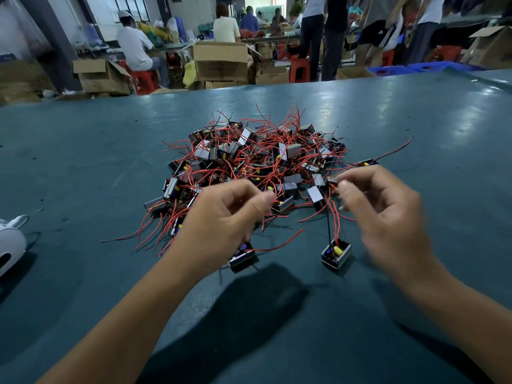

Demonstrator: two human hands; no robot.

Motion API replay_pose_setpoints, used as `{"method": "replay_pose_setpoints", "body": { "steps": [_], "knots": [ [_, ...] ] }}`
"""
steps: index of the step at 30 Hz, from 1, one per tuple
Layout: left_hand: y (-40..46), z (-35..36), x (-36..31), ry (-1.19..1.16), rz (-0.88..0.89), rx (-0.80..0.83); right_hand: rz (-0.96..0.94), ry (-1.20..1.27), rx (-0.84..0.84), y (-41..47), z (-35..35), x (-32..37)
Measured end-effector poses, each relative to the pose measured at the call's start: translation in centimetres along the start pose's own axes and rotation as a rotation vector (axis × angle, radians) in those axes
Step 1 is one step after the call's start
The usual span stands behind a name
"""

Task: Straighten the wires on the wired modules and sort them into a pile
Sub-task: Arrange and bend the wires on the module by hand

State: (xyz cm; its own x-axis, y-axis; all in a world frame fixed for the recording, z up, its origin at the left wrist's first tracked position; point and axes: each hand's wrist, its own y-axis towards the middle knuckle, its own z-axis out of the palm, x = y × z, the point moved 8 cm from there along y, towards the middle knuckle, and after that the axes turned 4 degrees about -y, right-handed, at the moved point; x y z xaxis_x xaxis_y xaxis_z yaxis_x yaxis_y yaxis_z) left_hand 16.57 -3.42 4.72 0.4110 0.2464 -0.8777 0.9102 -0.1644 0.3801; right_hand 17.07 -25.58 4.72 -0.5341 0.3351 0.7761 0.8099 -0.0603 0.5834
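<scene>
— What is seen around the hands?
— A white thing [9, 242] is seen at the left edge. Boxes [220, 62] and red stools [299, 69] are seen far off.

— And the bench [83, 162]?
— It is dark green, with a pile of modules [249, 162] in the middle.

— What is held?
— Red wires are pinched by the left hand [219, 217] and the right hand [385, 214]. Below hang a near module [336, 253], open side up, and another module [241, 254].

Factory floor: workers [135, 48], cartons [220, 60], long worktables [83, 151].
</scene>
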Motion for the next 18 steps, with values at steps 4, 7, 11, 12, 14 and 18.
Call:
{"method": "replay_pose_setpoints", "body": {
  "steps": [4, 7, 11, 12, 14, 18],
  "knots": [
    [0.0, -2.7, -0.3, -0.216, 0.006, -0.302, 0.141, 0.080, 0.000, 0.7, -0.6, -1.5],
    [-0.4, -2.8, 1.4, -0.511, -0.137, -0.453, 0.235, 0.247, 0.174, 0.9, 0.4, -1.6],
    [-0.7, -2.6, 1.6, -0.420, -0.089, -0.532, 0.337, 0.159, 0.466, 0.9, 0.8, -2.2],
    [-0.6, -2.6, 1.7, -0.361, -0.079, -0.531, 0.350, 0.113, 0.531, 0.8, 0.9, -2.4],
    [-0.4, -2.4, 2.4, -0.274, -0.108, -0.503, 0.365, 0.049, 0.603, 0.4, 1.2, -2.8],
    [-0.2, -0.9, 4.0, -0.222, -0.238, -0.374, 0.387, 0.034, 0.631, -0.4, 2.0, -3.1]
  ]
}}
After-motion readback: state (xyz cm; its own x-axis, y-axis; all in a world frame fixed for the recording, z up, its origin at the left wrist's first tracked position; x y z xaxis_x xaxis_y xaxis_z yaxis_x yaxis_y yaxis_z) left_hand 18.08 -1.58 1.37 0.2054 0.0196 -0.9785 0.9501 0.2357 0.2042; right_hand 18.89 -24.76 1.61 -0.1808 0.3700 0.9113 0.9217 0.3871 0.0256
